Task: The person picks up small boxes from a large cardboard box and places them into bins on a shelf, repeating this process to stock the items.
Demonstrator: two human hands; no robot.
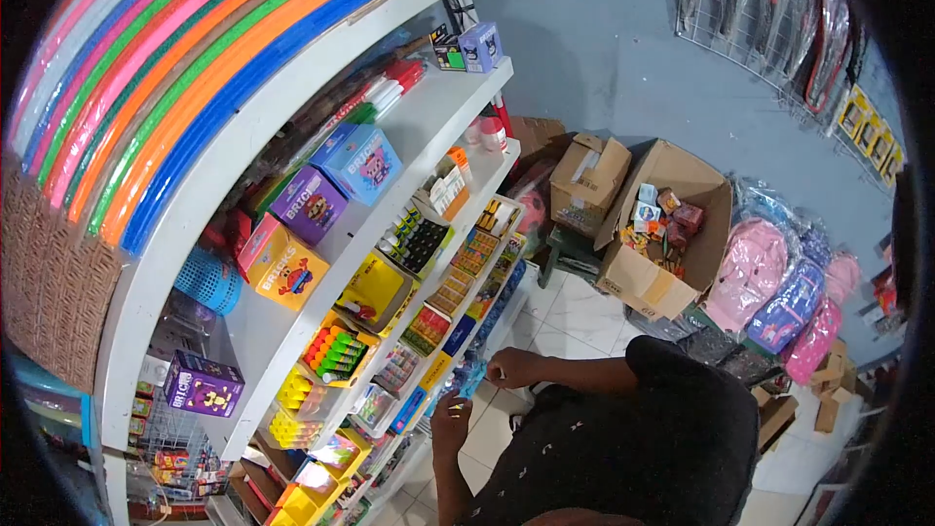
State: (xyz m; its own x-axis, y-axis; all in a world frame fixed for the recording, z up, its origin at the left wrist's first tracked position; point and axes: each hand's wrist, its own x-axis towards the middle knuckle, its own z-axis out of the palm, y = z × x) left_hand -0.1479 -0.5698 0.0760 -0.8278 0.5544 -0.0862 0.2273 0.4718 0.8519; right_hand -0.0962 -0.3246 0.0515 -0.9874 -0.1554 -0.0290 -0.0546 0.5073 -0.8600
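Note:
My left hand (451, 421) is at the lower shelves, with its fingers curled at the edge of a blue, clear plastic packet (469, 377). My right hand (513, 368) reaches in from the other side, fingers bent together at the same packet. What the packet contains is too small to make out. Close by on the shelf are a blue box (407, 411), a yellow box (434, 372) and a clear tub of small items (374, 407).
White shelving (404, 122) runs along the left, stocked with "BRICKS" boxes (288, 261), glue bottles and markers. Rolled coloured sheets (195, 88) fill the top. An open carton (638, 282) of small boxes and wrapped backpacks (750, 273) stand behind, by the blue wall.

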